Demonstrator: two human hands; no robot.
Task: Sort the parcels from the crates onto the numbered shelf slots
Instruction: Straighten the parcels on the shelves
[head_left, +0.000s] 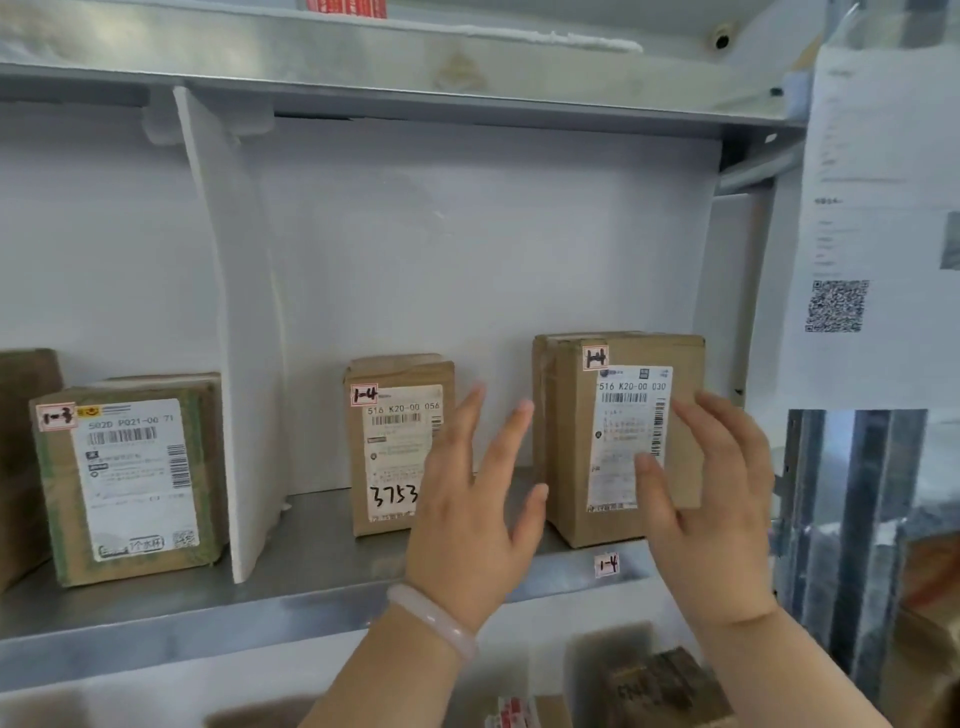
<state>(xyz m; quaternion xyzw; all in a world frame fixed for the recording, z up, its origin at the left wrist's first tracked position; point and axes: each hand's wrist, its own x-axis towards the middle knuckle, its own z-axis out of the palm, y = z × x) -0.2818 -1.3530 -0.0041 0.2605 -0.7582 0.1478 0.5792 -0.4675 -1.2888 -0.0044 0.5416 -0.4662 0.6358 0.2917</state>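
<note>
Shelf (322, 566), slot 1-4: the box (582, 447) stands upright at its right end, tag matching. My left hand (467, 519) and right hand (711, 499) are both spread, holding nothing, right fingers maybe brushing its label. Placing's done I'd say, next parcel from the crates.

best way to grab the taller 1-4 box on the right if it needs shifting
Grip the taller 1-4 box by its two vertical side faces, coming straight in from the open shelf front. It stands upright with a free gap to the smaller 1-4 box, and the left hand and right hand already flank it, open.
</note>
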